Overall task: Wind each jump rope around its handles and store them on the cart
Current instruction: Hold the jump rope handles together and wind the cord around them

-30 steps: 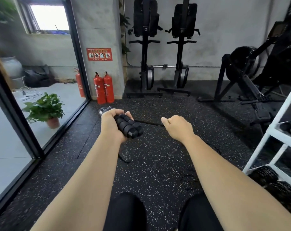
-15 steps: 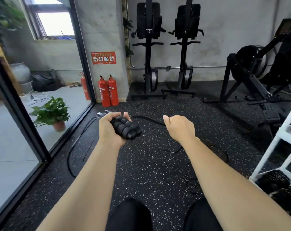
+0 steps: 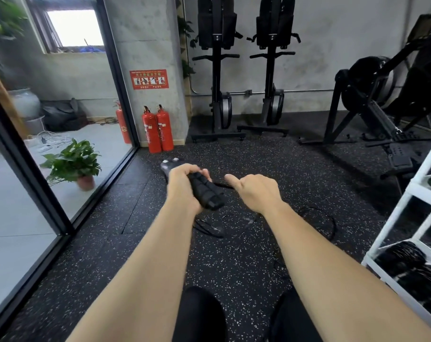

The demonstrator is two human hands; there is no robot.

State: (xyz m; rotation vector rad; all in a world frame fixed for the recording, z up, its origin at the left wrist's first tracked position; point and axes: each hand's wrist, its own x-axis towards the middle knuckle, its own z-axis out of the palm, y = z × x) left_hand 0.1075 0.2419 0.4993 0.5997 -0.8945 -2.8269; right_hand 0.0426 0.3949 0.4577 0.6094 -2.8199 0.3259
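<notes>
My left hand grips the black ribbed jump rope handles, held together in front of me with their silver ends pointing away. My right hand is just to the right of them and pinches the thin black rope, which runs taut from the handles into its fingers. More of the rope lies in loose loops on the speckled floor below my hands. The white cart stands at the right edge of the view.
Black weight plates fill the cart's lower shelf. Two red fire extinguishers stand by the pillar, and a potted plant sits behind the glass door on the left. Rowing machines and a black fan bike line the far wall.
The rope between the handles and my right hand has gone slack and then taut again. The loose rope on the floor has been drawn from the left to below my hands.
</notes>
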